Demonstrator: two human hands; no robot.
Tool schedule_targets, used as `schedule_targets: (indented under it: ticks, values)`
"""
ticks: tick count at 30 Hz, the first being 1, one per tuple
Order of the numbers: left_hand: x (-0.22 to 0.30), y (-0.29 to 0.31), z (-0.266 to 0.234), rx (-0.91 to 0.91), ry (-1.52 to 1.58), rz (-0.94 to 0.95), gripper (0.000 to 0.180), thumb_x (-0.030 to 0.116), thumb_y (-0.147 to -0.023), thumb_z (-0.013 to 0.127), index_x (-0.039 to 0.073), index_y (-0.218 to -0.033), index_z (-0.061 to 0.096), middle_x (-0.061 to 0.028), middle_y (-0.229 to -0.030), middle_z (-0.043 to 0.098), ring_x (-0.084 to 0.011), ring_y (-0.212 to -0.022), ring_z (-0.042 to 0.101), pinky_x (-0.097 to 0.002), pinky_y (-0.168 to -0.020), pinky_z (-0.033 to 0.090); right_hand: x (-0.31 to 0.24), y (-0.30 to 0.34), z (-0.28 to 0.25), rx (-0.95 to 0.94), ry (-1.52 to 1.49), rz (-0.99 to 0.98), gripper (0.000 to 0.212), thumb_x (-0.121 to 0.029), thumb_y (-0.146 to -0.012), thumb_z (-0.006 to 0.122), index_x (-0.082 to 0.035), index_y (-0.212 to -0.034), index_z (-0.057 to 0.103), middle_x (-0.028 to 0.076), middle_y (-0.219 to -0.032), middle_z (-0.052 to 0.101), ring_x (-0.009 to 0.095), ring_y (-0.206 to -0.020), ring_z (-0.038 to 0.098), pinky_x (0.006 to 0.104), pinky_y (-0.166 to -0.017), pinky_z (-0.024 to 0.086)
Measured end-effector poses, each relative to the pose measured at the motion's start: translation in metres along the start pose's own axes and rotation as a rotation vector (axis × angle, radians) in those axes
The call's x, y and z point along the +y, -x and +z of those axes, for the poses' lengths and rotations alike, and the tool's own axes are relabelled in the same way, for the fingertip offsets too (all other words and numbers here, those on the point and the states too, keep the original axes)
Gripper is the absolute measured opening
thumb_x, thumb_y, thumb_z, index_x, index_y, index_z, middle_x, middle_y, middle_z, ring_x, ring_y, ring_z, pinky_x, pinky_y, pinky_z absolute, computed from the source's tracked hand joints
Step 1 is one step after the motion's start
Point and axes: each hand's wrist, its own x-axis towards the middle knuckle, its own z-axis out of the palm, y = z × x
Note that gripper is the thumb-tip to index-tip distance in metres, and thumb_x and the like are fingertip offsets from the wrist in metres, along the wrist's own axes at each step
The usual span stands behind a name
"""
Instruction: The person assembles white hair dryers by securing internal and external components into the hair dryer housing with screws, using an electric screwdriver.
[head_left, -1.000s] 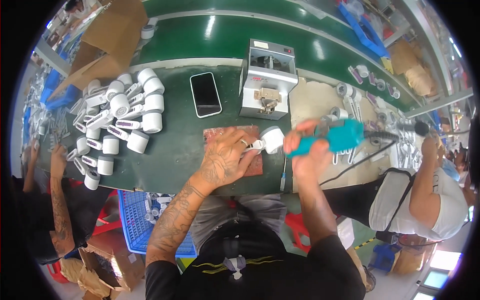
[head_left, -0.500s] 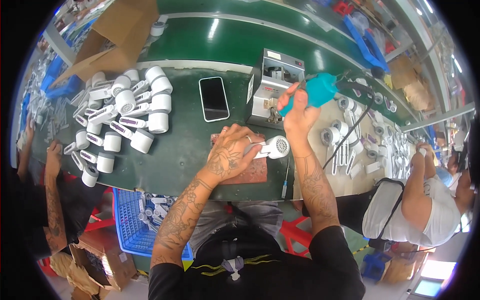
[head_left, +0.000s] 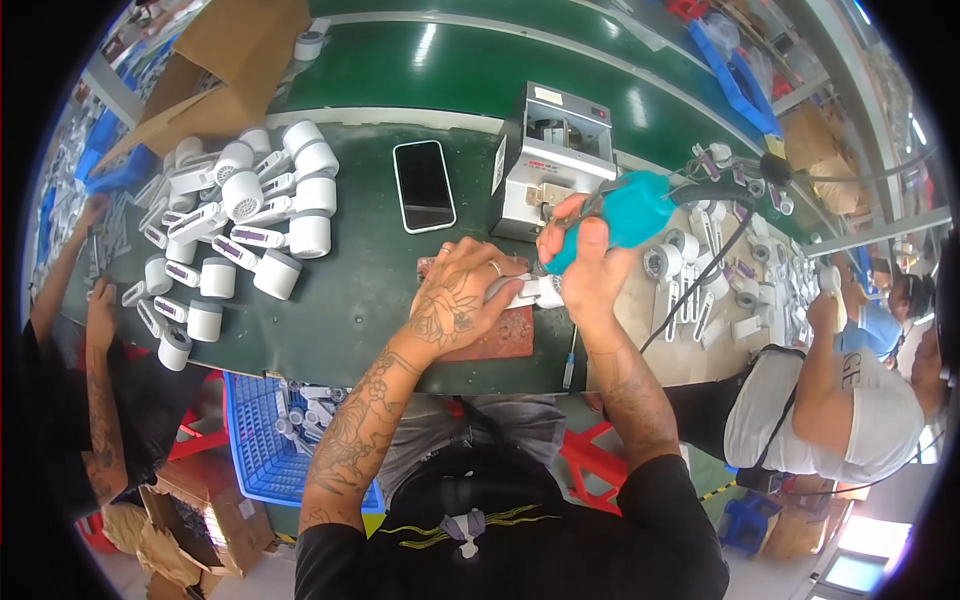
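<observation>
My left hand [head_left: 455, 300] is closed on the handle of a white handheld fan-shaped unit [head_left: 547, 292], pressing it down on a worn red pad [head_left: 515, 338]. Wrapped in my right hand [head_left: 597, 272] is a teal electric screwdriver [head_left: 634, 210] with a dark cord. Its tip points down at the unit, but my fingers hide where it meets the part. Beyond both hands stands a metal box-shaped screw feeder [head_left: 553, 165]. A small hand screwdriver [head_left: 570, 365] lies on the bench beside the pad.
Piled white units [head_left: 240, 205] cover the left of the green bench, near a phone [head_left: 424, 186]. More units [head_left: 690, 255] lie on cardboard at right. A blue basket [head_left: 262, 455] holds parts below the bench edge. People work on both sides.
My right hand has brought the electric screwdriver down and slightly left, from near the screw feeder to the white unit. My left hand stays on the unit.
</observation>
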Motion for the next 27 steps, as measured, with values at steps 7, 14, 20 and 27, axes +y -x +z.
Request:
schedule_targets:
  ticks: [7,14,20,27]
  values:
    - [-0.002,0.000,0.004,0.026,-0.023,0.065,0.020,0.023,-0.090,0.066,0.010,-0.103,0.072,-0.0033,-0.099,0.063,-0.0274,-0.099,0.057,-0.0468,-0.097,0.043,0.012,0.005,0.001,-0.007,0.003,0.010,0.054,-0.051,-0.095,0.064,0.001,-0.095,0.053,0.006,-0.067,0.052,0.017,-0.059,0.054,0.0318,-0.055,0.046]
    - [0.001,-0.002,0.004,0.043,-0.052,0.043,0.015,0.020,-0.091,0.066,0.008,-0.099,0.070,-0.0045,-0.104,0.065,-0.0306,-0.095,0.057,-0.0475,-0.094,0.043,0.016,0.003,-0.003,-0.032,0.041,0.006,0.046,-0.045,-0.098,0.062,0.000,-0.093,0.054,0.006,-0.067,0.053,0.017,-0.058,0.054,0.0312,-0.055,0.046]
    - [0.000,-0.001,0.002,0.021,-0.024,0.037,0.018,0.022,-0.092,0.065,0.011,-0.105,0.072,-0.0038,-0.105,0.065,-0.0288,-0.097,0.057,-0.0456,-0.096,0.043,0.004,-0.011,-0.010,0.006,0.054,0.017,0.031,-0.029,-0.102,0.059,0.002,-0.101,0.059,0.004,-0.067,0.058,0.012,-0.059,0.056,0.0275,-0.056,0.046]
    - [-0.001,0.004,0.004,0.078,-0.078,0.060,0.021,0.023,-0.094,0.062,0.014,-0.110,0.072,-0.0032,-0.105,0.066,-0.0290,-0.097,0.057,-0.0454,-0.097,0.042,0.011,-0.048,-0.014,0.102,0.146,-0.195,0.046,-0.045,-0.101,0.058,0.001,-0.104,0.054,0.006,-0.070,0.055,0.018,-0.061,0.057,0.0298,-0.056,0.047]
